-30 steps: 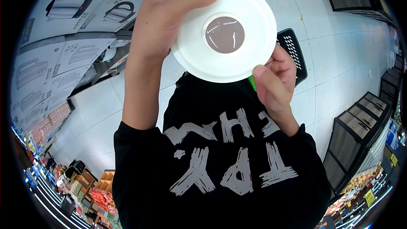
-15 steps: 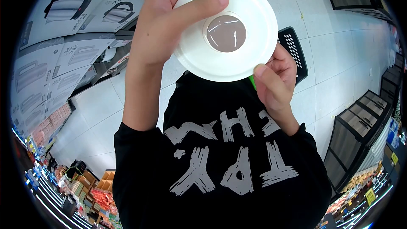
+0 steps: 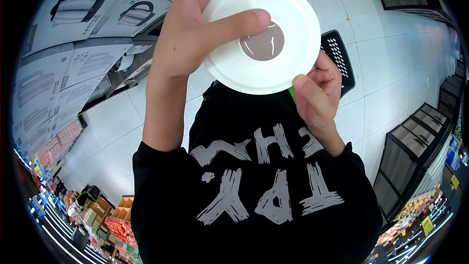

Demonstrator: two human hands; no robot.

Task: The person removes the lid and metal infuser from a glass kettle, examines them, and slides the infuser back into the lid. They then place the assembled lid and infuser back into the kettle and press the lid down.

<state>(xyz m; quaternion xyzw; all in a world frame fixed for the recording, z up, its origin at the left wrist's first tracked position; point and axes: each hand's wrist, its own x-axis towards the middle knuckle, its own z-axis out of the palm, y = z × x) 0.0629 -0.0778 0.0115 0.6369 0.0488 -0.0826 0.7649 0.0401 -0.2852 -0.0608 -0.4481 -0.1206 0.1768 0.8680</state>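
Observation:
A white round disc (image 3: pixel 293 34) with a raised rim and a glossy grey-brown circle in its middle is held up in front of my chest. It looks like a lid or a shallow dish, but I cannot make out which. My left hand (image 3: pixel 195 29) grips it from the upper left, its thumb lying across the face onto the edge of the centre circle and its other fingers mostly hidden behind. At the lower right rim, my right hand (image 3: pixel 317 90) pinches the edge between thumb and curled fingers. A small green edge (image 3: pixel 292 95) shows beside the right thumb.
Stacked kettle boxes (image 3: pixel 78 63) rise on my left. A black perforated item (image 3: pixel 339 61) is partly hidden behind my right hand. Dark cabinets (image 3: pixel 413 151) stand at the right, on pale floor tiles (image 3: pixel 386 58). Goods-laden shelves (image 3: pixel 105 220) are at lower left.
My left thumb has slid down and right across the disc's face, now covering the top of the centre circle. The disc has barely shifted, and my right hand stays in place.

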